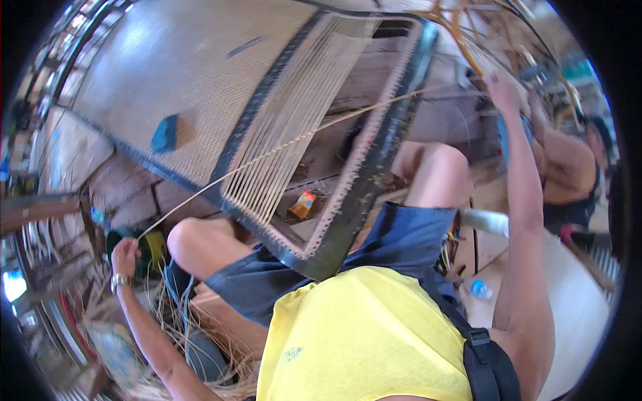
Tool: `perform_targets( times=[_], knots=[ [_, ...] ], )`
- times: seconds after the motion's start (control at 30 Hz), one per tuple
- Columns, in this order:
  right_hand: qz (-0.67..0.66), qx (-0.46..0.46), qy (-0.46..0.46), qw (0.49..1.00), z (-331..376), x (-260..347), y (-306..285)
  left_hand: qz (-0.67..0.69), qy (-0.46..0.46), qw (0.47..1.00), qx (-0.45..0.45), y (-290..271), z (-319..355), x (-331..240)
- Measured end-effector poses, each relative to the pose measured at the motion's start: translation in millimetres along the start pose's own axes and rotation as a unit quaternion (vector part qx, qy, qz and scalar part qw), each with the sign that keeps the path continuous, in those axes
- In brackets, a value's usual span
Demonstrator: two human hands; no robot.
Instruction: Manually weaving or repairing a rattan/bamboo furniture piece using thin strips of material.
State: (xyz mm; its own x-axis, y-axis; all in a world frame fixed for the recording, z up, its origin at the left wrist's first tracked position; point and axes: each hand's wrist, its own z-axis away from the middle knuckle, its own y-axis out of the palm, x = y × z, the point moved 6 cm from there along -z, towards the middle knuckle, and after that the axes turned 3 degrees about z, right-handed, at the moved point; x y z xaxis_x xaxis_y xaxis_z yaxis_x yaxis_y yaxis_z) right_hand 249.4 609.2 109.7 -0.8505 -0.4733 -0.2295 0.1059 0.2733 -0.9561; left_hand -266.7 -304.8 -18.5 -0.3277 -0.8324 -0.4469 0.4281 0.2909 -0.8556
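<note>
left hand (pixel 124 256) fingers pinch cane strand (pixel 267 155); right hand (pixel 503 91) grips its far end

A long cane strand (pixel 281 147) stretches taut from the left hand (pixel 124 256), low by the knee, across the half-woven dark frame (pixel 374 167) to the raised right hand (pixel 503 90).
</note>
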Motion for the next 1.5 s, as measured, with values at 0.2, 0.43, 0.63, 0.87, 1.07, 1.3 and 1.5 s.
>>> perform_targets(
  times=[0.2, 0.43, 0.63, 0.87, 1.07, 1.3, 1.5],
  knots=[
    [-0.215, -0.173, -0.081, 0.958, 44, 124, -42, 0.095, 0.106, 0.99, 0.017, 6, -10, -223],
    [-0.573, 0.147, -0.366, 0.718, 185, 351, -164, 0.075, 0.29, 0.942, 0.155, 89, 8, -426],
    [-0.399, 0.131, -0.454, 0.785, 174, 526, -134, 0.26, 0.18, 0.932, 0.179, 163, -36, -279],
    [-0.242, 0.121, -0.549, 0.791, 221, 736, -96, 0.554, 0.028, 0.762, 0.334, 187, -22, -298],
    [-0.183, 0.115, -0.561, 0.799, 207, 833, -30, 0.63, -0.093, 0.724, 0.266, 183, -27, -285],
    [-0.578, 0.207, -0.368, 0.698, 163, 738, -114, 0.743, -0.173, 0.627, 0.156, 181, -45, -234],
    [-0.767, 0.225, -0.205, 0.564, 212, 526, -147, 0.85, -0.105, 0.494, 0.146, 162, -61, -272]
  ],
)
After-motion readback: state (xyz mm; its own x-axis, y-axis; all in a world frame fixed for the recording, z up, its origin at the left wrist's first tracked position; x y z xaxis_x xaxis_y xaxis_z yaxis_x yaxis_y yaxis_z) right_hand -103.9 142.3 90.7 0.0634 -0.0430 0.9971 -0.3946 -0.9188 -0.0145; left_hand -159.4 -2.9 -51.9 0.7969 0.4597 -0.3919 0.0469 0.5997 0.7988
